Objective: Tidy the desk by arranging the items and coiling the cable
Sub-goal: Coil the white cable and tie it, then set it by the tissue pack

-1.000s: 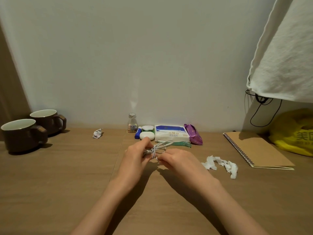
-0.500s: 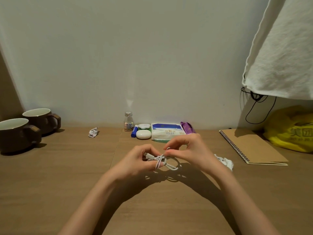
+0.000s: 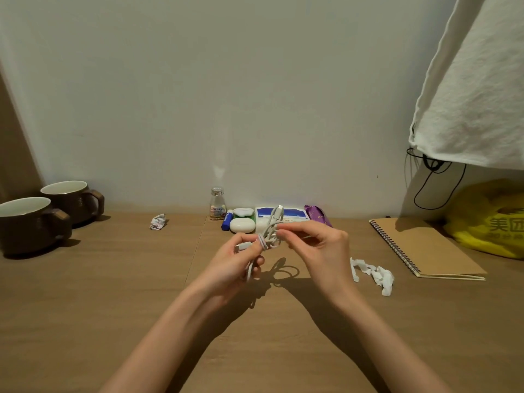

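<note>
A: Hands?
B: Left hand (image 3: 235, 259) grips the cable (image 3: 268, 236) bundle, fingers curled round it, a plug (image 3: 242, 246) poking out by the thumb. Right hand (image 3: 317, 245) pinches a strand beside the wraps.
A: Cable location?
B: In the air between both hands, over mid bench (image 3: 113, 279), in front of the pack (image 3: 295, 215) at the wall.
A: Step?
B: Looks like binding the coil's waist with the tail. Left should hold the loops flat. Right pulls each turn snug and tucks the end under the last one. No sharp bend at the plug.
A: Cable condition?
B: Thin, white, a few turns round the middle. Second plug (image 3: 280, 209) sticks up; one loop hangs below the left hand.
</note>
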